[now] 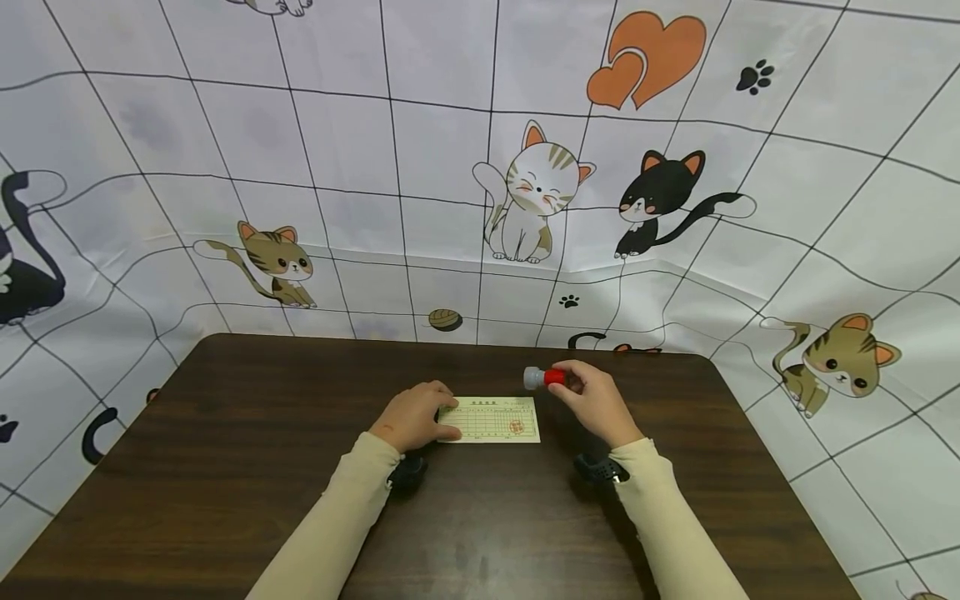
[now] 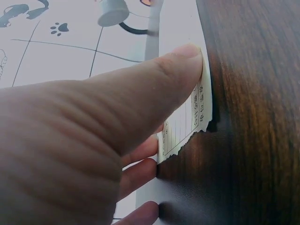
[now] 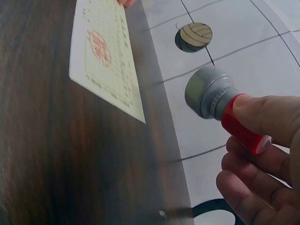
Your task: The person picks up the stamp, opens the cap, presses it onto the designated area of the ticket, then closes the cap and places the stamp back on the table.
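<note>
A pale yellow receipt slip with a printed grid lies on the dark wooden table. A red stamp mark shows near its right end. My left hand rests on the slip's left end, thumb and fingers spread over it; the left wrist view shows a torn short edge beside the thumb. Above the table, right of the slip, my right hand pinches a self-inking stamp by its red barrel. The stamp's wide grey end points left, tilted and apart from the paper.
The brown table ends at a back edge not far beyond the hands. Behind and beside it hangs a white sheet with a line grid, cartoon cats and hearts. Dark bands sit on both wrists.
</note>
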The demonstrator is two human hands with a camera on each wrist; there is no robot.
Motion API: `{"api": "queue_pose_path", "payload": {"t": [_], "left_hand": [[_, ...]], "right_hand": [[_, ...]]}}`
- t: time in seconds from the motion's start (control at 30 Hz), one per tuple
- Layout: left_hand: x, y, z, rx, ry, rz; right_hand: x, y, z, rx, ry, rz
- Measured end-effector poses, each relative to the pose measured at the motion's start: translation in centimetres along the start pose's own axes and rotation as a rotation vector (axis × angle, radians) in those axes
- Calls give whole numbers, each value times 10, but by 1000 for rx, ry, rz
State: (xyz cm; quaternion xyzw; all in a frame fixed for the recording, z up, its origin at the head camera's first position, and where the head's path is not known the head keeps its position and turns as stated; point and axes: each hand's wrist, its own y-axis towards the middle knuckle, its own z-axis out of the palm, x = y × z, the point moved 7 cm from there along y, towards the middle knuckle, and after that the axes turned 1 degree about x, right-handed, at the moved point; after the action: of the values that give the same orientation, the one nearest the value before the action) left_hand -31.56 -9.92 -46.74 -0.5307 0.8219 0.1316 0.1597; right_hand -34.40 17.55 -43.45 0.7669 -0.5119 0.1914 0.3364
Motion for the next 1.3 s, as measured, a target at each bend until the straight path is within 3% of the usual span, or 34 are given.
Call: {"api": "queue_pose_path", "payload": {"t": [0.37, 0.6, 0.83, 1.3], "left_hand": [[1, 0, 0, -2, 6, 6], [1, 0, 1, 6, -4, -2], [0, -1, 0, 3, -2, -7], [3, 0, 2, -8, -2, -3]], "right_hand": [[-17, 6, -14, -72, 107, 91], [-20, 8, -15, -142, 45, 41], [-18, 10, -6, -116, -61, 3], [-20, 7, 5, -72, -3, 89]]}}
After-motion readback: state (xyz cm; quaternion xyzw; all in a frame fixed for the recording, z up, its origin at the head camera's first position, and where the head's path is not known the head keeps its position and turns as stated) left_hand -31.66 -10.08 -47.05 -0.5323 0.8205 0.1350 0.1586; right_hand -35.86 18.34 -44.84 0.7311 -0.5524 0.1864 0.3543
